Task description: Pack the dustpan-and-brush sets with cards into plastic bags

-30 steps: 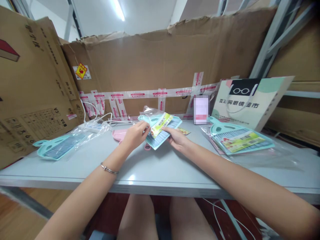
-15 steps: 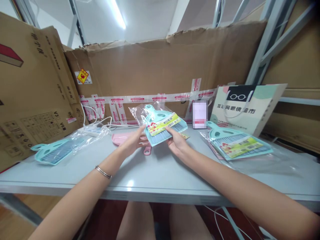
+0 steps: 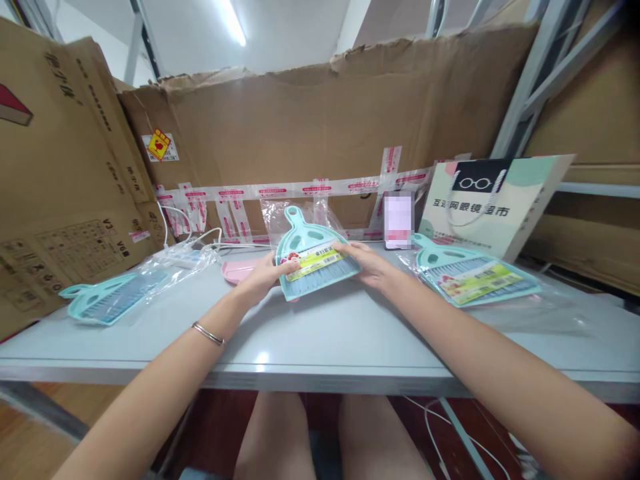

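Between my hands, above the table, is a mint-green dustpan and brush set [image 3: 320, 275] with blue-grey bristles and a yellow-green label card. Clear plastic wrap shows behind its handle, which points up and away. My left hand [image 3: 266, 275] grips the set's left edge, thumb on the front. At the right edge, my right hand [image 3: 367, 262] closes on it near the label's end, the other fingers partly hidden behind. Behind the set, a pink dustpan [image 3: 237, 271] lies on the table, mostly covered from view.
On the right lies another mint-green set [image 3: 475, 273] in plastic, beside a paper bag [image 3: 465, 207] and a phone [image 3: 399, 220]. A mint-green set [image 3: 113, 299] and clear plastic lie left. Large cardboard boxes [image 3: 300, 127] wall the back of the grey table [image 3: 350, 347].
The set has turned more upright and square to me, slightly lower. My right hand has shifted from its front lower edge to its right side; my left thumb now rests on the front.
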Demonstrator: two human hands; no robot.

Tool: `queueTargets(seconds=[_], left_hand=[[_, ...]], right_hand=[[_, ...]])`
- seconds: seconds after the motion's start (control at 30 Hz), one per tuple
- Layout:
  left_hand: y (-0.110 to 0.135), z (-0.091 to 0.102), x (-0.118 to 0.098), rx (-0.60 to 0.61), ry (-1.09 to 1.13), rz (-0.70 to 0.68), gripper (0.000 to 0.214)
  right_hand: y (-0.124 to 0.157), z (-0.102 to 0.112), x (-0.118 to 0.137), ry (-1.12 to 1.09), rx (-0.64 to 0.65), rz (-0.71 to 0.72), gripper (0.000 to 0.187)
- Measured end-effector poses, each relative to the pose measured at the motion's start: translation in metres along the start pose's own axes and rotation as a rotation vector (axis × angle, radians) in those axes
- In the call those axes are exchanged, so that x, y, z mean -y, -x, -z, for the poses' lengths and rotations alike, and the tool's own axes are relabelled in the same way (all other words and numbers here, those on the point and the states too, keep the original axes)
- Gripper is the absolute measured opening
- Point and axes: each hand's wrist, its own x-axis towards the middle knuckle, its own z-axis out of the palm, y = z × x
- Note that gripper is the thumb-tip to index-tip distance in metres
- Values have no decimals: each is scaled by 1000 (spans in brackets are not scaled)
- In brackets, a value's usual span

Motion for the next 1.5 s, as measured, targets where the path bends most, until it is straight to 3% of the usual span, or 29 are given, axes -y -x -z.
queueTargets(seconds=[0.13, 0.3, 0.37, 0.57, 0.77, 0.9, 1.03, 1.1, 1.27, 1.4, 1.5], left_hand=[[-3, 2, 2, -29, 20, 104, 42], [-9, 3, 5, -206, 53, 273, 37], [-9, 2, 4, -248, 77, 283, 32], [-8, 6, -3, -162, 265, 211, 18], [-5, 21, -8, -63, 294, 81, 17], [-6, 25, -5, -81, 212, 47, 25], [-10, 20, 0, -386, 102, 60, 21], [-12, 18, 2, -463, 62, 100, 27], [-10, 17, 4, -242, 100, 64, 23], [-6, 12, 1, -338, 20, 82, 14], [-2, 9, -9, -289, 38, 21, 21]], right_hand=[[0, 1, 4, 38, 123, -162, 8], [1, -4, -2, 101, -12, -222, 9], [2, -5, -3, 60, 2, -251, 8], [9, -3, 5, -118, 87, -236, 16], [14, 0, 14, -147, 303, -245, 24], [10, -2, 10, -119, 174, -213, 22], [10, -8, 2, -62, -16, -141, 9], [11, -11, 1, -14, -100, -107, 11], [12, -14, 3, 9, -206, -58, 25], [12, -15, 5, -21, -216, -21, 27], [13, -14, 11, -59, -218, 11, 29]])
